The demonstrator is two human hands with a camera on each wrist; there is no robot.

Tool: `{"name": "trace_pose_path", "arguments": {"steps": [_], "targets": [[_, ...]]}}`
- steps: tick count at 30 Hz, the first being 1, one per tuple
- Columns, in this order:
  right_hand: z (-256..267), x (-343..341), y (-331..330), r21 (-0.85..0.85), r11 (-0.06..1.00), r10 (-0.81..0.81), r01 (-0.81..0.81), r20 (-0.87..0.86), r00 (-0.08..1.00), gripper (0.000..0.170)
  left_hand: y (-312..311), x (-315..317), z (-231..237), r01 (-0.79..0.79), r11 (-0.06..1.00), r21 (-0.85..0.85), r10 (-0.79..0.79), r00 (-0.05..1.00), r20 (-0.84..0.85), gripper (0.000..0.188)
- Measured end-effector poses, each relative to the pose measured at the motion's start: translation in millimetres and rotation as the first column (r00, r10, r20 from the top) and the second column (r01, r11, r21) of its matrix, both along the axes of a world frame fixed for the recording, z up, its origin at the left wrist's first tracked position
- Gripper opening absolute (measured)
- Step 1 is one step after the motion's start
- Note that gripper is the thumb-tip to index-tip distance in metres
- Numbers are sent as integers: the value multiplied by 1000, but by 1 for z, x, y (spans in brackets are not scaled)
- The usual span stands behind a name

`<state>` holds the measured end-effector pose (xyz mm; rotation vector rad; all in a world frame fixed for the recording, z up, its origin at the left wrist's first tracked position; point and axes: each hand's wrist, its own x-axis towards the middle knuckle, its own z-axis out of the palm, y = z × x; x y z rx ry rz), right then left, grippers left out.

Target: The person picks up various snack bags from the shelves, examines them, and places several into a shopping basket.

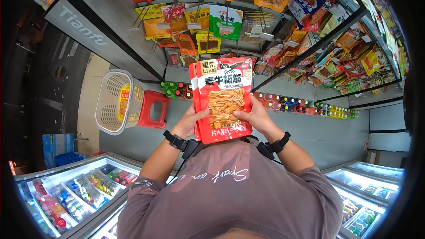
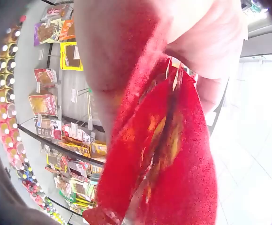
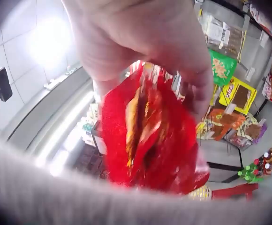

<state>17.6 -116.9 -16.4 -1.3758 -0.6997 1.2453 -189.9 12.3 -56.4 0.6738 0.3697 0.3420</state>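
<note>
Two or more red snack packets, stacked one behind another, are held upright in front of the chest in the head view. The left hand grips their left edge with its thumb over the front. On the right edge, the right hand pinches them, thumb also on the front. In the left wrist view the left hand curls over the red packets; the right wrist view has the right hand around the packets. The fingers behind the packets are hidden in the head view.
Racks of hanging snack bags stand ahead, with rows of bottles along their foot. A white basket holding a yellow packet rests by a red stool at the left. Lit freezers flank the person.
</note>
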Motion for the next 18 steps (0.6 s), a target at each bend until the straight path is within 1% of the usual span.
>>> {"name": "trace_pose_path", "arguments": {"steps": [2,3,5,6,7,8,9,10,11,13,14,16,18], "targets": [[-2,1,6,-171,985,7,6,73,997,51,8,-10,-6,-24,983,-184,37,997,69,56],[-4,-2,7,-178,984,8,6,78,997,51,11,-15,-13,-23,981,-190,38,997,74,56],[-4,-4,9,-82,996,-44,47,34,998,45,16,-20,-25,-6,998,-63,5,1000,-8,51],[-5,-3,9,-108,992,-55,60,43,998,39,17,-20,-25,-2,998,-69,2,1000,4,51],[-7,-1,9,-110,992,-62,68,55,997,39,18,-20,-23,-24,997,-68,25,1000,5,48],[-11,3,8,-135,989,-64,67,24,998,37,19,-20,-24,-44,997,-70,44,999,5,44],[-15,5,5,-164,984,-69,67,-10,998,36,19,-21,-28,-31,996,-78,32,999,11,44],[-21,7,3,-134,988,-84,80,-24,996,34,20,-23,-35,-65,991,-120,64,998,-12,42],[-26,11,0,-143,985,-95,92,-19,995,34,21,-24,-40,-101,982,-161,96,995,-38,39],[-37,21,-5,-133,979,-167,155,-85,982,34,21,-29,-47,-84,975,-203,79,996,-35,38],[-44,30,-7,-164,968,-210,190,-114,971,34,21,-31,-49,-142,971,-194,129,989,-77,38],[-65,52,-11,-170,959,-246,225,-118,962,35,21,-38,-53,-256,947,-194,225,960,-168,38],[-85,75,-13,-170,948,-295,269,-155,943,35,22,-47,-67,-330,925,-186,290,933,-212,40]]}}
